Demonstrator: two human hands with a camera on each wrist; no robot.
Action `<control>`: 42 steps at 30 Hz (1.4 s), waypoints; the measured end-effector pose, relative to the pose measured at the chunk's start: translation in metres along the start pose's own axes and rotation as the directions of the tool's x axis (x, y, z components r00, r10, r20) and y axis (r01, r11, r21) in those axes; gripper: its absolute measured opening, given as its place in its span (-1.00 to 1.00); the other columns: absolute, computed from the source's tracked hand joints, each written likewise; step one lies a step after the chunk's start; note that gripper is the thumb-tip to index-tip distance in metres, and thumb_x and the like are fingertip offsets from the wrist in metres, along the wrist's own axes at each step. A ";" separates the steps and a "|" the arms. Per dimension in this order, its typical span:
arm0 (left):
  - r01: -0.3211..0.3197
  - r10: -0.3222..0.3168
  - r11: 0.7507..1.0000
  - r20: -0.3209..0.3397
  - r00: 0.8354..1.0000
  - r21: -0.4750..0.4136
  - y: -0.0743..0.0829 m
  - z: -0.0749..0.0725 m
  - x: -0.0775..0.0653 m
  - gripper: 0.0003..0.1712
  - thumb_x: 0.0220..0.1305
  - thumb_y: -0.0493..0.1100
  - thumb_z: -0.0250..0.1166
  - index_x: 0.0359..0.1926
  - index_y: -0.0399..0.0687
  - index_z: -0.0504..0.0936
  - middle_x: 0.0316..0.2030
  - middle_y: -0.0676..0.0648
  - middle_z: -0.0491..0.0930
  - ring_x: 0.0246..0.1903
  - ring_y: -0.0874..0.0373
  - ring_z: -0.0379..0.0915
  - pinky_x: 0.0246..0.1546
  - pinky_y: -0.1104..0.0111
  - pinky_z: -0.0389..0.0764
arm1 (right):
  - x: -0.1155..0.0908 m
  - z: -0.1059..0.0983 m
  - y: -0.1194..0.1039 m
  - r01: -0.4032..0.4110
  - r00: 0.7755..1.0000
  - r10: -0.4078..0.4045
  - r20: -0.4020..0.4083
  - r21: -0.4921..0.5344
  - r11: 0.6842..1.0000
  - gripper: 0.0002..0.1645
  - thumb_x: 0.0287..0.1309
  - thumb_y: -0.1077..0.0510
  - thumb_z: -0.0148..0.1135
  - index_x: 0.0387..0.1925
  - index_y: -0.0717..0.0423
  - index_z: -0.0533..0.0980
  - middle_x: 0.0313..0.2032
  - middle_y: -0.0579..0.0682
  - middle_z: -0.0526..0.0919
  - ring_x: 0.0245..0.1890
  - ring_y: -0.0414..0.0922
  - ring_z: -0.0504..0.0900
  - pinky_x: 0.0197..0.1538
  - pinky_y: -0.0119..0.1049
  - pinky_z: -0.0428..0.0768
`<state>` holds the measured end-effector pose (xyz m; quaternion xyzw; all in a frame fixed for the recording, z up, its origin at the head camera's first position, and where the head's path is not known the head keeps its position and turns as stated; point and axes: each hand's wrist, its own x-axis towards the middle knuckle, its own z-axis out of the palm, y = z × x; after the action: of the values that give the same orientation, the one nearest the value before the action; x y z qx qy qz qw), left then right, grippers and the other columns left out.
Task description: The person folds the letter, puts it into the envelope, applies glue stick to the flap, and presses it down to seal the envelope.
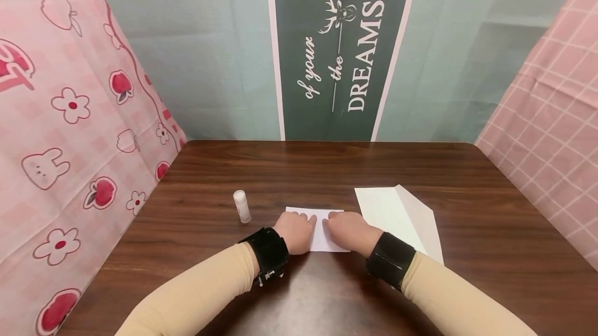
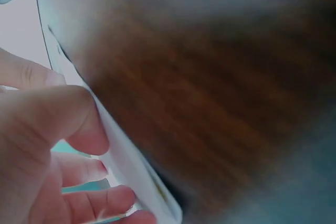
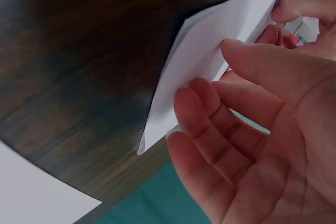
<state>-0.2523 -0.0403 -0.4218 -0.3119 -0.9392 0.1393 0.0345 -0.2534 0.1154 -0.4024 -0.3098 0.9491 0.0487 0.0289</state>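
Observation:
A folded piece of white paper (image 1: 320,243) lies flat on the brown table, with both hands on it. My left hand (image 1: 295,232) touches its left part; in the left wrist view the thumb and fingertips rest against the folded paper (image 2: 123,150). On its right part is my right hand (image 1: 350,231), loosely bent, its thumb and fingertips touching the paper (image 3: 205,51) in the right wrist view. The layered edges of the fold show there. The two thumbs stand close together near the paper's middle.
To the left stands a small white capped tube (image 1: 242,206), resembling a glue stick. A larger creased white sheet (image 1: 390,214) lies right of the folded paper, partly behind the right wrist. Both wrists wear black bands (image 1: 391,259). Curtains surround the wooden table (image 1: 224,164).

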 end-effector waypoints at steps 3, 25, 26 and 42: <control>0.025 -0.023 0.999 0.080 0.997 -0.030 0.000 -0.002 0.006 -0.43 0.12 0.06 0.19 0.14 -0.07 0.46 -0.28 -0.06 0.61 -0.37 0.05 0.53 -0.45 0.24 0.52 | 0.003 -0.003 -0.003 -0.049 0.995 0.044 0.088 0.055 0.997 -0.72 0.31 0.19 -0.02 -0.20 0.28 0.57 -0.43 0.10 0.61 -0.37 0.02 0.62 -0.28 -0.07 0.57; 0.081 -0.049 0.991 0.278 0.959 -0.105 -0.003 -0.009 0.020 -0.15 0.05 0.12 0.22 0.36 -0.05 0.23 -0.26 -0.01 0.64 -0.45 0.16 0.52 -0.47 0.25 0.52 | 0.023 0.003 -0.007 -0.122 0.968 0.099 0.230 0.085 0.989 -0.25 0.12 0.07 0.14 0.27 0.37 0.21 -0.35 0.13 0.64 -0.37 -0.01 0.62 -0.28 -0.05 0.57; 0.082 -0.049 0.991 0.278 0.959 -0.108 -0.003 -0.009 0.020 -0.15 0.05 0.11 0.21 0.36 -0.06 0.22 -0.26 -0.01 0.64 -0.44 0.17 0.52 -0.47 0.25 0.52 | 0.024 0.003 -0.007 -0.125 0.966 0.102 0.236 0.083 0.989 -0.25 0.12 0.07 0.14 0.27 0.38 0.21 -0.34 0.13 0.64 -0.36 -0.01 0.62 -0.27 -0.05 0.57; 0.084 -0.072 0.994 0.155 0.985 -0.074 -0.001 -0.009 0.018 -0.39 0.16 0.04 0.16 0.20 -0.13 0.43 -0.16 -0.06 0.63 -0.21 0.10 0.56 -0.33 0.26 0.55 | 0.026 0.002 -0.011 -0.142 0.954 0.115 0.276 0.077 0.987 -0.33 0.23 0.12 0.01 0.29 0.37 0.18 -0.20 0.18 0.63 -0.18 0.01 0.62 -0.10 -0.02 0.53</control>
<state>-0.2663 -0.0284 -0.4131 -0.2646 -0.9554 0.1234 -0.0442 -0.2679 0.0918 -0.4076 -0.2361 0.9556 0.0467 0.1701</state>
